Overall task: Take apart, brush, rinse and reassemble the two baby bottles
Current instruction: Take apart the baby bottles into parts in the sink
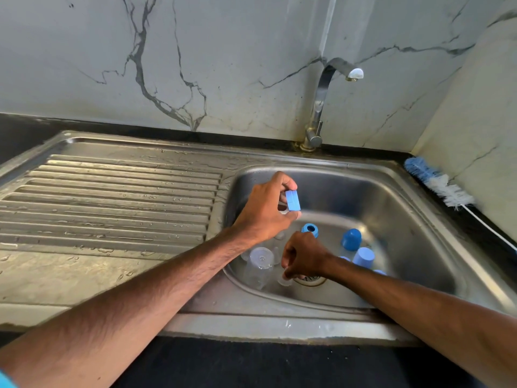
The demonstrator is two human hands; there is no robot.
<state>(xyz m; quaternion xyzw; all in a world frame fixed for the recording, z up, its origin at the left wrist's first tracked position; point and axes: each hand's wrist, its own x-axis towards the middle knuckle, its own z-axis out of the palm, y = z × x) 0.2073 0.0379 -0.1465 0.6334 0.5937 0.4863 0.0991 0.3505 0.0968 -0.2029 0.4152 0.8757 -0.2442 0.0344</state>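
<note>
Much of the sink basin floor is covered by the two arms. The palm of the right hand is turned away from the camera. Its fingers are curled down just at 9 o'clock of the drain, which is half hidden. A small clear piece shows under the fingertips, but it cannot be told whether it is gripped or only touched. Two pale blue scraps are cut off by the right forearm and cannot be identified.

A pale blue screw ring is pinched on edge between the thumb and curled fingers of the left hand, which is held above the basin at 11 o'clock of the drain. Something clear is glimpsed behind the ring, inside the grasp, and is too hidden to be named.

A clear bottle is seen lying at 9 o'clock of the drain, its round end toward the camera. Fainter clear shapes beyond it are hard to make out. A second ring, a deeper blue with a hole through it, is found at 12 o'clock, just past the right knuckles. A dark blue cap stands between 1 and 2 o'clock, and a pale blue cap lies tilted just beside it at 2 o'clock.

A bottle brush is laid on the counter beyond the basin's rim toward 2 o'clock, with its handle cut off by the frame edge. The tap rises at 12 o'clock. The wet draining board is spread toward 9 o'clock.
</note>
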